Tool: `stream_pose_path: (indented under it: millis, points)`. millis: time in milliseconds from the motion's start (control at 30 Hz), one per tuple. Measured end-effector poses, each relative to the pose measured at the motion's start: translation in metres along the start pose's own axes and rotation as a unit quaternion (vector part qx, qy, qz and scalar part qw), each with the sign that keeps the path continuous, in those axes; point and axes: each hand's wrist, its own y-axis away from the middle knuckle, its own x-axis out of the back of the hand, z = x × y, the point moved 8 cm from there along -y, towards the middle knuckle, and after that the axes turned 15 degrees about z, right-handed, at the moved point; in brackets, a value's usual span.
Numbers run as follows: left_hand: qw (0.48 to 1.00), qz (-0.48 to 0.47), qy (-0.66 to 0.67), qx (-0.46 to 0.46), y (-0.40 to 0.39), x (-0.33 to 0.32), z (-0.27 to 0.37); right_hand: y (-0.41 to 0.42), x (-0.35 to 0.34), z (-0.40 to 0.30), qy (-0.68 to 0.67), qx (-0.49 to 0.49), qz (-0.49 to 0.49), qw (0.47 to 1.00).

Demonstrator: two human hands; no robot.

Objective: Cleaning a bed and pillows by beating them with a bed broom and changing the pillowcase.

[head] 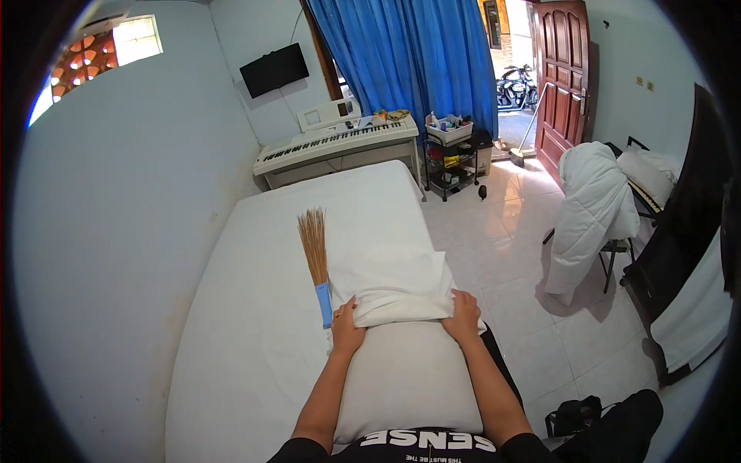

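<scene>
A pillow (408,376) lies against my shirt at the bottom centre, its far end inside a white pillowcase (388,278). The gathered edge of the case runs across the pillow. My left hand (347,327) grips that edge at the left side, a ring on one finger. At the right side my right hand (463,315) holds the same edge. Just left of the case, a stick broom (315,249) with a blue handle lies on the white-sheeted mattress (249,324), its bristles pointing away from me.
A white electric piano (341,139) and a black rolling cart (450,168) stand beyond the bed. On the right, a white comforter (593,214) hangs over a chair. A black bag (573,416) lies on the tiled floor. The wooden door (561,81) stands open.
</scene>
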Motion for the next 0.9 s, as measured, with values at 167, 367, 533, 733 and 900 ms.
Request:
stream_pose_path:
  millis: [167,367,533,733,900]
  points:
    - [0.999,-0.032,0.010,0.023,-0.003,-0.012,-0.004,0.040,-0.028,0.093,-0.109,-0.156,-0.016,0.982]
    - [0.999,-0.021,0.002,0.027,0.000,-0.005,-0.010,0.034,-0.027,0.089,-0.140,-0.257,-0.039,0.955]
    - [0.999,-0.012,0.026,0.042,0.007,0.001,-0.024,0.028,-0.027,0.064,-0.168,-0.243,-0.102,0.950]
    - [0.992,0.015,0.062,0.106,0.018,0.012,-0.049,0.021,-0.018,0.015,-0.185,-0.348,-0.347,0.851]
    - [0.996,0.040,0.051,0.055,0.012,0.011,-0.033,0.007,-0.012,0.023,-0.087,-0.281,-0.308,0.905]
